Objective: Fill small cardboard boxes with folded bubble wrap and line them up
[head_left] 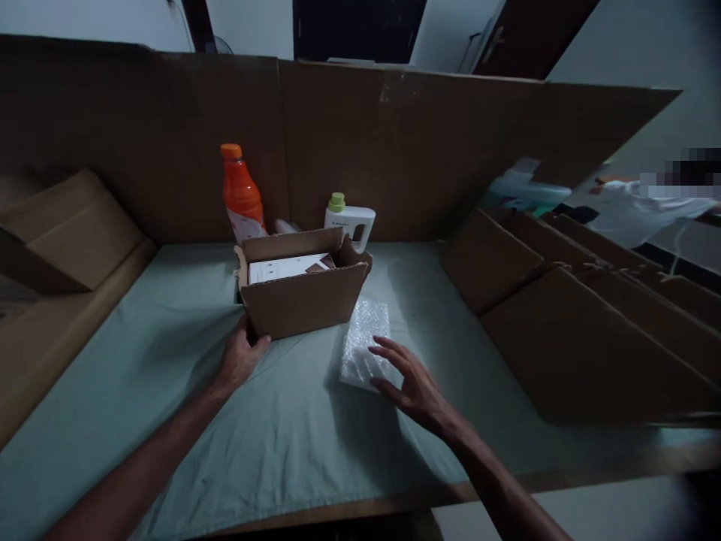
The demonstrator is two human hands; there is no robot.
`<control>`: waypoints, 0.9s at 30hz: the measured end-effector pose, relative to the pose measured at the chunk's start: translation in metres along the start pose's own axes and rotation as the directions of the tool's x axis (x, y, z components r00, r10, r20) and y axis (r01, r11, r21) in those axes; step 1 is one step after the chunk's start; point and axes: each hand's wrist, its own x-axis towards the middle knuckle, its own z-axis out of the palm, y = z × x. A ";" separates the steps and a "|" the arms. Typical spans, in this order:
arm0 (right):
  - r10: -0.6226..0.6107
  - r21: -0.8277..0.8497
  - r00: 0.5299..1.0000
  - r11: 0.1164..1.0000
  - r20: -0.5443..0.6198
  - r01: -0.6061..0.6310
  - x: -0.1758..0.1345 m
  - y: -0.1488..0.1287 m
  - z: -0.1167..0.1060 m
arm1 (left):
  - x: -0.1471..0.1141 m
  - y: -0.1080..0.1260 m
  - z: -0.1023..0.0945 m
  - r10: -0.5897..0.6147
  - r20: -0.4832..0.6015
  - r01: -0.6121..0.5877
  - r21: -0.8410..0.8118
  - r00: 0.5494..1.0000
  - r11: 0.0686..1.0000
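Note:
A small open cardboard box (307,304) stands on the green cloth, a white printed carton (287,267) inside it. My left hand (242,357) grips the box's lower left corner, thumb at the front face and the other fingers partly hidden along the side. To the right of the box lies a flat piece of bubble wrap (366,338); whether anything is inside it I cannot tell. Over its right edge my right hand (414,383) hovers, fingers spread and holding nothing. Whether its fingertips touch the wrap is unclear.
Behind the box are an orange bottle (243,191) and a white jug with a green cap (350,218). A tall cardboard wall (360,135) closes off the back. Larger cardboard boxes flank the cloth at left (84,229) and right (591,346). Another person (647,214) is at far right.

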 end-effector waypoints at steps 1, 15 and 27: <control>0.011 -0.006 1.000 1.000 0.014 -0.010 -0.007 0.000 -0.002 | -0.001 0.000 -0.001 0.012 0.000 -0.012 -0.016 1.000 1.000; 0.238 0.513 0.960 0.848 -0.147 -0.132 0.115 0.001 0.025 | -0.007 0.029 0.031 0.078 -0.019 -0.080 -0.128 0.997 0.988; 0.241 0.460 0.960 0.875 -0.139 -0.153 0.108 -0.013 0.037 | 0.040 0.017 0.025 0.102 0.063 -0.082 -0.253 0.993 0.964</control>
